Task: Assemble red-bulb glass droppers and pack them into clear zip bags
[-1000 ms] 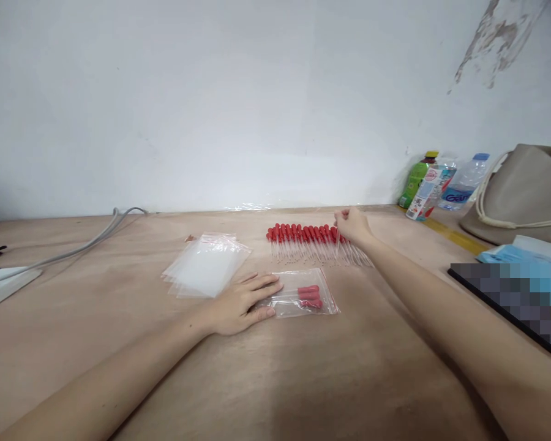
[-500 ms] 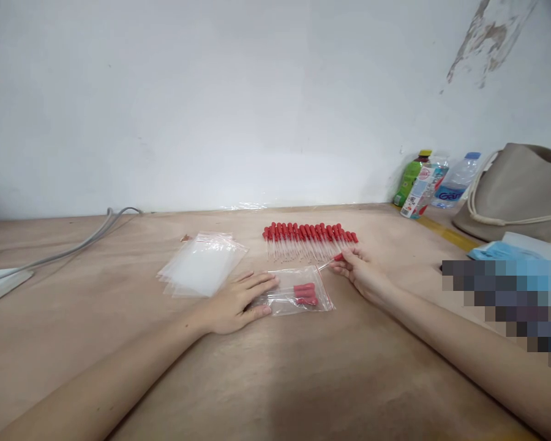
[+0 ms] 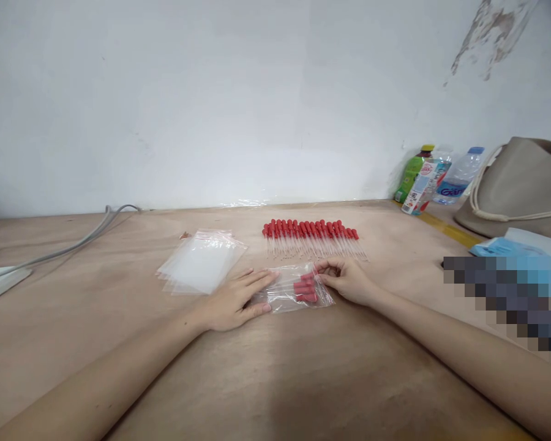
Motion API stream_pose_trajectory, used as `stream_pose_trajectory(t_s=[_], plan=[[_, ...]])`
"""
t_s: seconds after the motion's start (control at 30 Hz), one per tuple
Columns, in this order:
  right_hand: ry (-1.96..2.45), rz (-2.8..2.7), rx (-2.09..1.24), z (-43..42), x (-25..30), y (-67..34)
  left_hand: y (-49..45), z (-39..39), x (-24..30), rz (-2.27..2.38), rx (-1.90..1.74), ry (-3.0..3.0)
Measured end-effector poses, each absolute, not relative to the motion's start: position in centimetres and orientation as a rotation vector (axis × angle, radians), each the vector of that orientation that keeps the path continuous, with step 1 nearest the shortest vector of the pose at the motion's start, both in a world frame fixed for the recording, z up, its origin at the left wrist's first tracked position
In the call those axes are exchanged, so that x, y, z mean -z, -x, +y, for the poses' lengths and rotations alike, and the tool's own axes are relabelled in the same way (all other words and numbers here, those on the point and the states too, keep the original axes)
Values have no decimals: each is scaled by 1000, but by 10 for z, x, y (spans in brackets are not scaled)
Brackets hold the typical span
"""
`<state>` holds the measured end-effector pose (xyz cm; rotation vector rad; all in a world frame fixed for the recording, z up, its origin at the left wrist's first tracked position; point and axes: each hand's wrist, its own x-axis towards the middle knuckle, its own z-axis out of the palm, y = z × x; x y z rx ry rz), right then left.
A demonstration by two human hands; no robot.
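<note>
A clear zip bag (image 3: 282, 303) lies flat with several red-bulbed droppers (image 3: 305, 296) inside, bulbs toward its right-hand mouth. My left hand (image 3: 234, 301) rests on the bag's left end, fingers stretched out and spread. At the mouth, my right hand (image 3: 346, 280) has its thumb and fingers pinched on the bulb end of another dropper (image 3: 307, 277), which lies mostly within the bag. The fingertips partly cover that bulb and the bag's edge. Just behind is a row of loose droppers (image 3: 310, 229), red bulbs pointing away from me.
Stacked empty zip bags (image 3: 202, 260) lie left of the row. A grey cable (image 3: 82, 234) crosses the table's left side. At the back right stand a green bottle (image 3: 411, 177), a carton (image 3: 422, 187), a water bottle (image 3: 459, 177) and a grey bag (image 3: 514, 184).
My right hand has moved left to the bag's mouth, carrying its dropper from outside into the bag beside the others. My left hand has stayed on the bag.
</note>
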<state>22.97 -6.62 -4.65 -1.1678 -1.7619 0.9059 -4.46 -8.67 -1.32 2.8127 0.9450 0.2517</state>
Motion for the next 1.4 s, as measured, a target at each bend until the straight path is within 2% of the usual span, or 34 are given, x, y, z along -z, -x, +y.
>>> stream_pose_trajectory(t_s=[0.23, 0.3, 0.53, 0.83, 1.1, 1.4], plan=[[1103, -1765, -1146, -71, 40, -228, 45, -85, 13, 950, -233, -2793], [1208, -1754, -1033, -66, 38, -232, 45, -84, 14, 939, -220, -2798], [1489, -1783, -283, -21, 20, -240, 45, -83, 17, 939, -204, -2800], [1792, -1824, 10, 34, 9, -208, 44, -84, 14, 929, -206, -2794], [1796, -1839, -43, 51, 10, -199, 43, -85, 13, 953, -177, -2789], [1595, -1633, -254, 49, 0, -214, 45, -83, 16, 924, -211, -2806]])
